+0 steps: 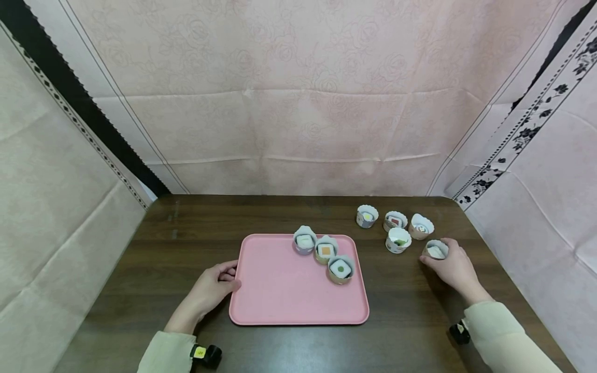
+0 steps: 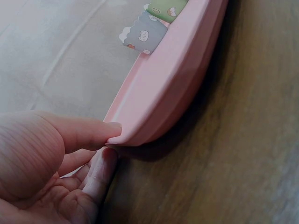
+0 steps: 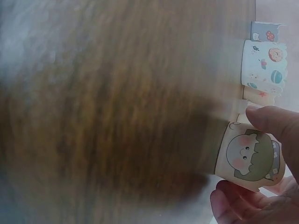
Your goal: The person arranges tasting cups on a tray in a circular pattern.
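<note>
My left hand pinches the left rim of a pink tray, thumb above and fingers beneath in the left wrist view. On the tray's right side stand three paper baking cups: a grey-blue one, a green one and a tan one, each holding a small pale block. To the right of the tray, my right hand holds a beige paper baking cup with a cartoon face on its wall. A white piece lies inside that cup. Whether its base touches the table cannot be told.
Beyond my right hand several more filled paper cups stand on the brown wooden table: a grey-blue one, a white patterned one and a beige one among them. Pale cloth hangs behind the table and along both sides.
</note>
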`<action>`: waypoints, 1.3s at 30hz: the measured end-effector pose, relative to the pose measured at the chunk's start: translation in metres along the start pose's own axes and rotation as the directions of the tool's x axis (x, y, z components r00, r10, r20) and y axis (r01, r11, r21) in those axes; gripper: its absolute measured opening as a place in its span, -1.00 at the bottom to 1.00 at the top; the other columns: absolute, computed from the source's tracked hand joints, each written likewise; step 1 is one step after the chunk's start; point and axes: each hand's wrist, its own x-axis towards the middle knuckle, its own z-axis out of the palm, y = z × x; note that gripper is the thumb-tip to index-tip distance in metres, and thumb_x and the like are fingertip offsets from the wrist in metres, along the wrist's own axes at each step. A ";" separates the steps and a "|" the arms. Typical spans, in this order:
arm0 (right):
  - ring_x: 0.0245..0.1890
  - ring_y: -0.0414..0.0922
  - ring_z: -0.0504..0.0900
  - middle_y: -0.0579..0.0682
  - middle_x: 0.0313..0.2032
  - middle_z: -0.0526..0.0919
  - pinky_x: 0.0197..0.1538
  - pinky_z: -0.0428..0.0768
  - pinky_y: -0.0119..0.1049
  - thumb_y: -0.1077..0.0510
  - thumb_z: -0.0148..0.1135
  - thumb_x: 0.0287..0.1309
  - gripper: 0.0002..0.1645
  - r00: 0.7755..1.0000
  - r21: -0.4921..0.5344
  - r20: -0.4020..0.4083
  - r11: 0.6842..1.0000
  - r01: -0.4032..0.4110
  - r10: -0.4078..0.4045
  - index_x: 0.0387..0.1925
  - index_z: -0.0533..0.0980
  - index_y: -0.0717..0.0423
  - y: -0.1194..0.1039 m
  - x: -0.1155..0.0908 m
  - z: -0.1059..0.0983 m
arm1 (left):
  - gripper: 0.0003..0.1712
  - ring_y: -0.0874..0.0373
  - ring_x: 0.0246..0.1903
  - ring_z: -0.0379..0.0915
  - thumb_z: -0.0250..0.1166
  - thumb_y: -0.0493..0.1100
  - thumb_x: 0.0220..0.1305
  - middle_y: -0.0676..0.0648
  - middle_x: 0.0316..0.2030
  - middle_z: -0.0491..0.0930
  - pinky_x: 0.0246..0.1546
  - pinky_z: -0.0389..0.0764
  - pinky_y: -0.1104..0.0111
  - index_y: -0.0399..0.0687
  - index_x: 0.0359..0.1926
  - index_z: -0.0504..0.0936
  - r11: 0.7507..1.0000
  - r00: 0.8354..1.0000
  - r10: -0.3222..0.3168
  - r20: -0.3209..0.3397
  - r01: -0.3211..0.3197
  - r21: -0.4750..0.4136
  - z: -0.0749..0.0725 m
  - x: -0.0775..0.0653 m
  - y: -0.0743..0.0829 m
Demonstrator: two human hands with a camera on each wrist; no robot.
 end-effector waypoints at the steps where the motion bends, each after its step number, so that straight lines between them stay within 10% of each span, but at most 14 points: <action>1: -0.05 0.40 0.39 0.53 0.00 0.35 -0.10 0.38 0.24 -0.10 0.37 0.08 -0.01 1.000 0.000 -0.004 1.000 -0.001 0.001 0.25 0.15 0.51 0.000 0.000 0.000 | -0.39 0.07 -0.15 0.45 0.36 -0.26 0.18 -0.12 -0.10 0.49 -0.23 0.54 0.31 -0.13 0.28 0.45 1.000 1.000 0.001 0.000 -0.001 0.000 0.000 0.000 0.000; 26: -0.14 0.29 0.45 0.46 -0.04 0.42 -0.16 0.40 0.15 -0.01 0.29 0.13 -0.19 0.998 0.007 -0.058 1.000 -0.018 0.019 0.17 0.20 0.46 -0.008 -0.005 -0.009 | -0.38 0.08 -0.14 0.46 0.36 -0.28 0.17 -0.11 -0.10 0.49 -0.23 0.54 0.32 -0.16 0.27 0.46 1.000 1.000 0.016 -0.001 -0.016 0.005 -0.001 0.000 0.000; 39: -0.10 0.22 0.43 0.34 0.00 0.43 -0.20 0.36 0.03 -0.11 0.25 0.16 -0.20 0.990 0.035 -0.129 0.997 0.067 -0.062 0.21 0.23 0.35 -0.047 -0.015 -0.030 | -0.38 0.08 -0.14 0.46 0.37 -0.26 0.17 -0.11 -0.09 0.49 -0.20 0.54 0.30 -0.13 0.27 0.46 1.000 1.000 0.003 -0.005 -0.003 0.014 0.000 0.001 0.000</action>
